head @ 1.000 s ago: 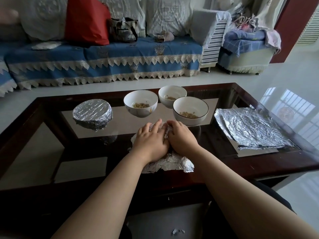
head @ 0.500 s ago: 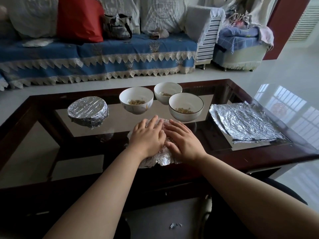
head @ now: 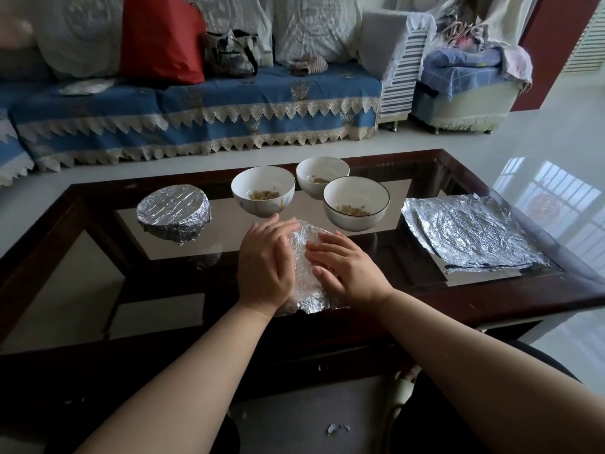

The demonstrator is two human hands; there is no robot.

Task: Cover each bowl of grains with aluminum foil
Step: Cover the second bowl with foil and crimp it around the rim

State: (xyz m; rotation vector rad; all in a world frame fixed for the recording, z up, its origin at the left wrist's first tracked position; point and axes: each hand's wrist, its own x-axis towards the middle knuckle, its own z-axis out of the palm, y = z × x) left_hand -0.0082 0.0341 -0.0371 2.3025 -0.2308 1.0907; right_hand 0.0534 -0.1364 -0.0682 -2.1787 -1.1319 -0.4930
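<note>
Since the earlier frames my hands had slid apart off the top of the foil-wrapped bowl [head: 302, 273]: the left hand [head: 265, 261] had gone to its left flank, the right hand [head: 348, 269] to its right, with a strip of crinkled foil showing between them where they were nearly touching before. Left hand lay with fingers straight and together, palm against the foil, fingertips toward the far edge. Right hand lay flat too, fingers extended and slightly fanned, pressing the foil down; neither hand was pinching anything. That bowl sat at the near-centre of the glass-topped table [head: 458, 309], just in front of three uncovered bowls: the left white bowl [head: 263, 195], the far bowl [head: 322, 176] and the dark-rimmed bowl [head: 356, 202], each with grains in the bottom. The finished covered bowl [head: 173, 213] stood well apart at the left. The stack of foil sheets [head: 471, 235] lay flat at the right end of the table. Behind was the blue-covered sofa [head: 196, 109] with a red cushion [head: 162, 39]. Small foil scraps [head: 337, 428] lay on the floor between my arms.
</note>
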